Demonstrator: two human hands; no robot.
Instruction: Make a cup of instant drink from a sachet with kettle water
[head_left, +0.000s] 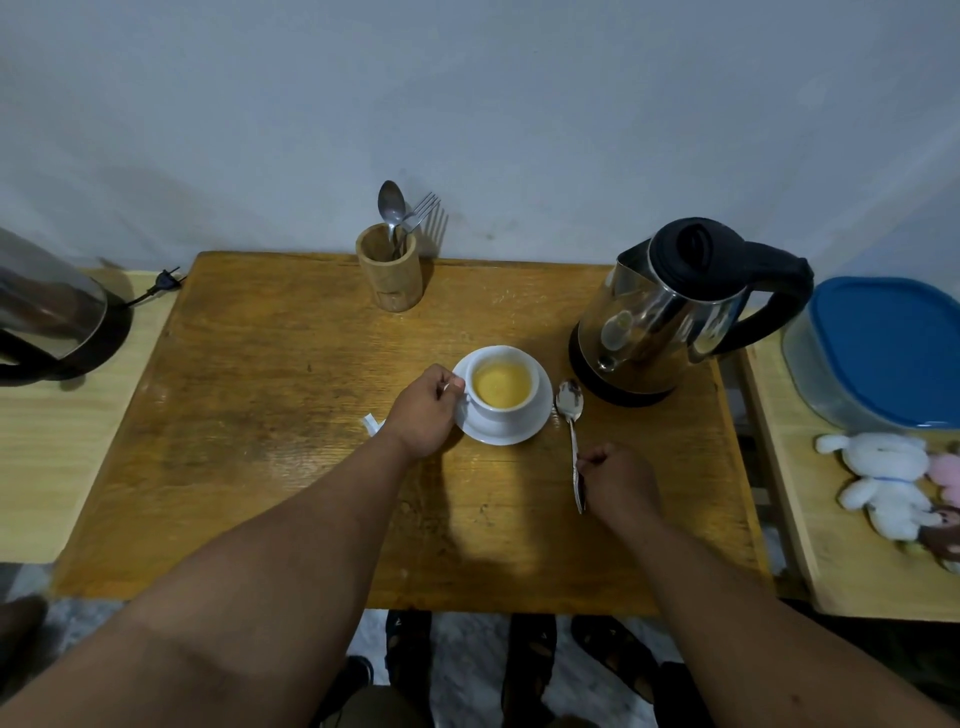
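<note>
A white cup (503, 384) filled with yellow drink stands on a white saucer (537, 421) in the middle of the wooden table (291, 395). My left hand (423, 413) pinches the cup's handle on its left side. To the right of the saucer a metal spoon (570, 410) lies on the table, bowl pointing away from me. My right hand (618, 480) is closed around the spoon's handle end. The steel kettle (670, 312) with black lid and handle stands on its base at the back right. A white scrap of sachet (371, 423) peeks out behind my left wrist.
A wooden holder (389, 275) with a spoon and fork stands at the table's back edge. A second kettle (47, 317) sits on the left side table, a blue-lidded container (883, 348) and plush toys (883, 483) on the right one. Sandals (530, 660) lie on the floor below.
</note>
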